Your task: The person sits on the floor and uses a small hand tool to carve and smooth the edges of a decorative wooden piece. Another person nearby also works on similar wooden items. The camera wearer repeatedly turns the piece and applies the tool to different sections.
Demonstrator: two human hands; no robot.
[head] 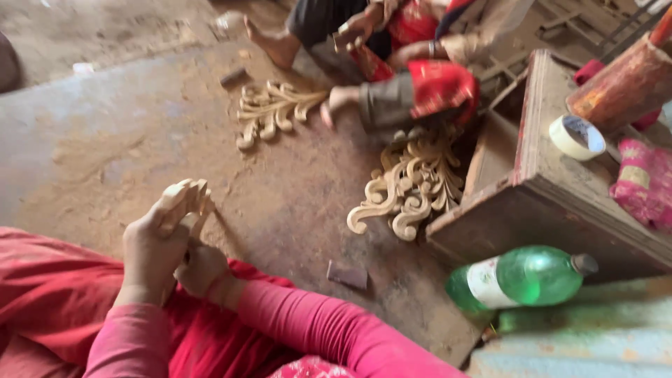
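Observation:
My left hand (150, 252) grips a small pale carved wooden piece (183, 199) and holds it upright over my lap. Just below and behind it, my right hand (201, 269) is curled against the piece's lower part; what it holds is hidden. Both arms are in pink sleeves, over red cloth on my lap. A small brown sanding block (348, 275) lies on the floor to the right of my hands.
Two larger carved scroll ornaments (409, 182) (269, 108) lie on the dusty floor ahead. Another person (392, 63) sits beyond them. At the right stand a wooden box (553, 182), a tape roll (577, 136) and a lying green bottle (525, 278).

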